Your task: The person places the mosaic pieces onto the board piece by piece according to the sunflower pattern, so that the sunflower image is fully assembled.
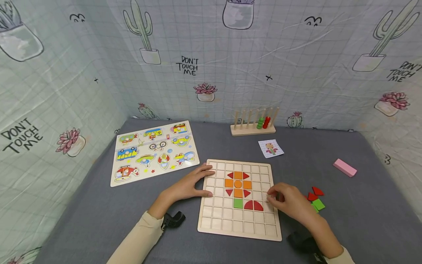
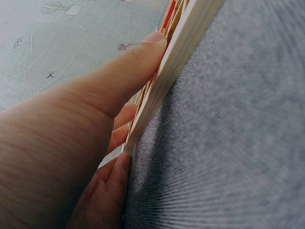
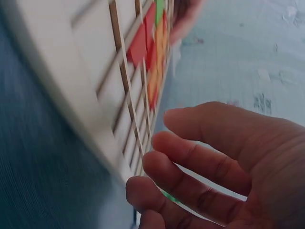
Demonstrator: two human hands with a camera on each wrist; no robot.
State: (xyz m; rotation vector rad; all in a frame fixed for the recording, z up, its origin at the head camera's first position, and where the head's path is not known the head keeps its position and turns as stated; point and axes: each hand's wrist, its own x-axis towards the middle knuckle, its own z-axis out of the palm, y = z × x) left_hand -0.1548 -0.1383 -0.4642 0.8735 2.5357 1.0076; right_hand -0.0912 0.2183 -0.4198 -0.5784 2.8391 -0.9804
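Grey cloth covers the surface (image 1: 99, 216), where a wooden grid board (image 1: 239, 223) lies. Left hand (image 1: 188, 185) presses its left edge with straight fingers. Right hand (image 1: 287, 201) hovers curled at the right edge, seemingly pinching a green piece (image 3: 167, 195), though blurred.

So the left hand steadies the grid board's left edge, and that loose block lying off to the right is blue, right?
Not quite: the block is pink, as the head view shows. The rest holds: the left hand rests on the left edge of the grid board.
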